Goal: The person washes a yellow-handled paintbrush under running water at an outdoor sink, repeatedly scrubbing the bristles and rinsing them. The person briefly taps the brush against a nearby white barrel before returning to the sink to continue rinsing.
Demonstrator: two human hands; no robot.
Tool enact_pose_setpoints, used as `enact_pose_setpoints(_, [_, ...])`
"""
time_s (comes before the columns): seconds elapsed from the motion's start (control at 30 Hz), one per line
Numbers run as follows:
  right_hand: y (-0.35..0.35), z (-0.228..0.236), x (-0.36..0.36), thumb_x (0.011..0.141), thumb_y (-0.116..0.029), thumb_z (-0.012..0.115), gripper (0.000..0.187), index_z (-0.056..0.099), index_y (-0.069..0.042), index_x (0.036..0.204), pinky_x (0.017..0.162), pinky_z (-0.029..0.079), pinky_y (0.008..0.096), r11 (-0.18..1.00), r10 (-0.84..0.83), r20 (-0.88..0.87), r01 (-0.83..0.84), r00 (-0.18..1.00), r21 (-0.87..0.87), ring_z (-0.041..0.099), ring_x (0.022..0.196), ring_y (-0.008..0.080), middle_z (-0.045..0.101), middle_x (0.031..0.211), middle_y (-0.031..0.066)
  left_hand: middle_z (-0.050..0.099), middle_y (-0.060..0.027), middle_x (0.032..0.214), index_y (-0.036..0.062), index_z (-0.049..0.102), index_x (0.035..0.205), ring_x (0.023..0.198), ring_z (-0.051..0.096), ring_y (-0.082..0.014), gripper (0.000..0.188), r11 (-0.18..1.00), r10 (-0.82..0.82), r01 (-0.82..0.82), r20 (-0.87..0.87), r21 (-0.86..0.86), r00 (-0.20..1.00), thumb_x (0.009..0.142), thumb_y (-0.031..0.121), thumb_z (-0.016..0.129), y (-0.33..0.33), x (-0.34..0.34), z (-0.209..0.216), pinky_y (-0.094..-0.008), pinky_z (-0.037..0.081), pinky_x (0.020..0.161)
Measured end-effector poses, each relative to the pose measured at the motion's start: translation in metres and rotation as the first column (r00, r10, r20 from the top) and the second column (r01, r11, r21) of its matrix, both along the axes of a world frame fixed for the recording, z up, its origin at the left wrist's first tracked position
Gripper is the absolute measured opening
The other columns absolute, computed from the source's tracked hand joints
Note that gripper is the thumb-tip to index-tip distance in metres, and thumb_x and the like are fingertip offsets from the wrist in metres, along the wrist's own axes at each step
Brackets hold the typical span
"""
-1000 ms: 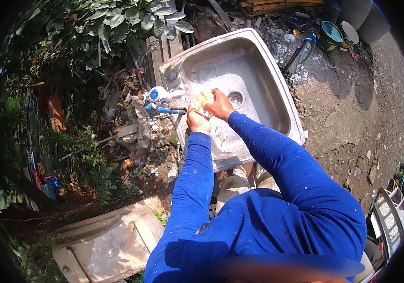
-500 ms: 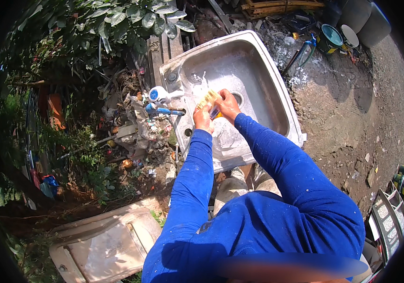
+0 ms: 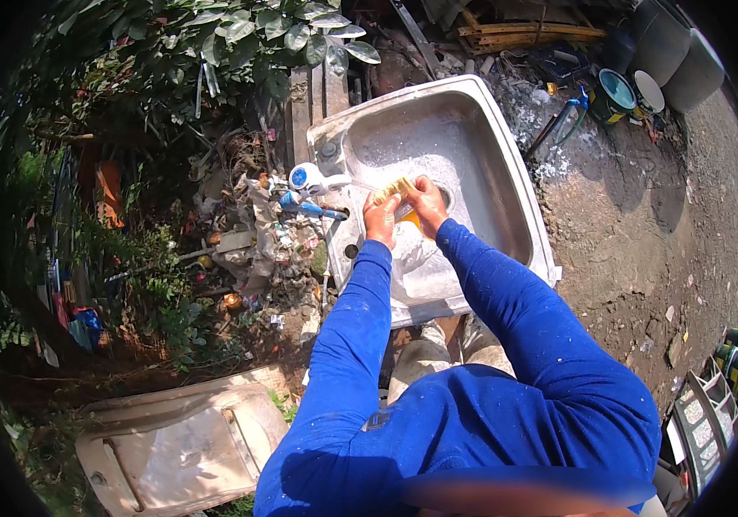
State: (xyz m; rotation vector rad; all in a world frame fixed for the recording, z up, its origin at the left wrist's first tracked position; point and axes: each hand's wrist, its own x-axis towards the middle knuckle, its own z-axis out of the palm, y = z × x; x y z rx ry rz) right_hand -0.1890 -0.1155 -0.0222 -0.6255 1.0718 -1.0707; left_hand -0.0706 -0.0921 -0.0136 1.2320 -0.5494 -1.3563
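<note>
Shifted closer to the drain point(image 3: 446, 199), left hand point(image 3: 380, 221) and right hand point(image 3: 427, 207) curl closed around a yellowish item point(image 3: 396, 189).

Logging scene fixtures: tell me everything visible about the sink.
The sink looks like metal: greyish, with one round-cornered basin and a pale, worn-looking rim. It lies open side up outdoors, in front of the person. At its left edge is a white faucet with a blue-topped knob; a dark hole sits nearby. The right hand partly hides the drain. Whitish, suds-like patches mark the basin floor. Its support is unclear.
</note>
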Motion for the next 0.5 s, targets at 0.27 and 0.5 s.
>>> enact_pose_setpoints(0.27, [0.0,0.006,0.019,0.086,-0.006,0.058,0.02,0.061,-0.002,0.105,0.075,0.049,0.0296,0.97,0.115,-0.141,-0.142,0.983,-0.198,0.06,0.082,0.0135,0.066,0.092,0.0059,0.067,-0.0061,0.111,0.0027,0.06,0.123,0.097,0.066,-0.0159,0.035,0.996,0.086,-0.086,0.007,0.006,0.996,0.089,-0.005,0.065,0.01,0.017,-0.004,-0.0302,0.053,0.088])
enact_pose_setpoints(0.5, [-0.005,-0.002,0.03,0.081,-0.014,0.058,0.028,0.064,0.0,0.105,0.076,0.052,0.0371,0.927,0.095,-0.474,-0.252,0.876,-0.28,0.068,0.085,0.0287,0.07,0.096,0.0204,0.068,-0.0074,0.109,0.0024,0.059,0.119,0.096,0.066,-0.0165,0.03,0.991,0.131,-0.13,-0.046,0.015,0.99,0.091,-0.007,0.061,0.012,0.023,0.001,-0.0298,0.054,0.087])
